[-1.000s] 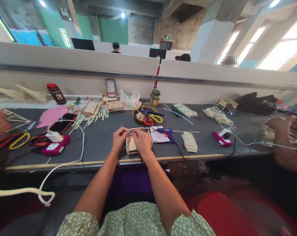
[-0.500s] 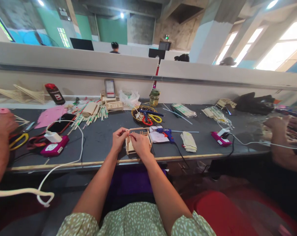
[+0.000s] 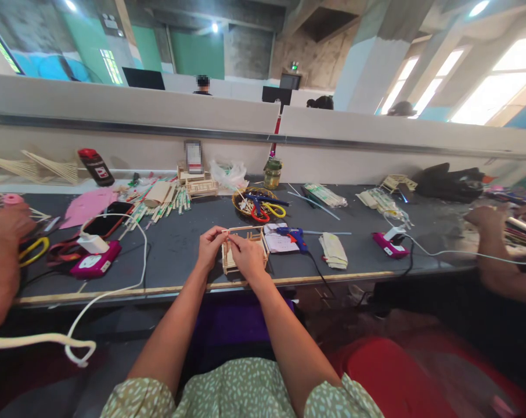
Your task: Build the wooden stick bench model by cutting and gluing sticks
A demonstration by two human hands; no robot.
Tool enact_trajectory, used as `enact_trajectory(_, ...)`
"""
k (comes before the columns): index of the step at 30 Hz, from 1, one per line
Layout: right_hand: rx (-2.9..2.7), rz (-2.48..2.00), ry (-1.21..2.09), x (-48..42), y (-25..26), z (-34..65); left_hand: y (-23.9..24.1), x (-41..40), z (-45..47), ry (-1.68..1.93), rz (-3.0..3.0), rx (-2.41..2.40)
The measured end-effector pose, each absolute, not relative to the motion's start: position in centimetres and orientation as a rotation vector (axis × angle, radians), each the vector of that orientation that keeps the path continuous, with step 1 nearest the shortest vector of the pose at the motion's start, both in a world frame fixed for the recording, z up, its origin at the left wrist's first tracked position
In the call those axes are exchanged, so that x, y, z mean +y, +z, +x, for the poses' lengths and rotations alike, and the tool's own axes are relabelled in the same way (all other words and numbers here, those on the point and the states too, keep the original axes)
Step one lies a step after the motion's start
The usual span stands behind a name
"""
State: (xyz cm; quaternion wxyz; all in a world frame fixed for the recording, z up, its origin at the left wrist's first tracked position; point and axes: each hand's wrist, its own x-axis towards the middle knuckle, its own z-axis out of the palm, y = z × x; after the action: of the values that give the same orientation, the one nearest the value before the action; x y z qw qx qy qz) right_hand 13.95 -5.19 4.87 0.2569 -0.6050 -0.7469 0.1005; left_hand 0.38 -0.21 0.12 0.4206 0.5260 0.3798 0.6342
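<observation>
A small wooden stick model (image 3: 246,262), an open frame of pale sticks, stands near the table's front edge. My left hand (image 3: 211,247) pinches at its upper left corner, thumb and fingers pressed together. My right hand (image 3: 247,255) reaches over the frame, its fingertips closed at the same corner and meeting those of the left. Whatever small piece lies between the fingertips is hidden. Just right of the model lie a white paper (image 3: 280,241) and a blue hot glue gun (image 3: 292,233). A folded cream cloth (image 3: 334,251) is farther right.
Behind the model sits a wicker basket (image 3: 241,213) with scissors (image 3: 263,212) across it. Loose sticks (image 3: 171,200) lie at the back left. Purple power sockets (image 3: 96,259) with a white cable stand left. Co-workers' arms (image 3: 2,255) show at both sides.
My hands stay at the same corner of the stick model, with hardly any movement. The view shifts slightly. At the right, the co-worker's hands move a little.
</observation>
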Motion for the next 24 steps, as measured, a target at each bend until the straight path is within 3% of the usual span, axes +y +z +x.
enact_trajectory(24, -1.893, -1.542, 0.355, -5.34, 5.26, 14.42, 0.69, -0.54, 0.53, 1.543, 1.270, 0.999)
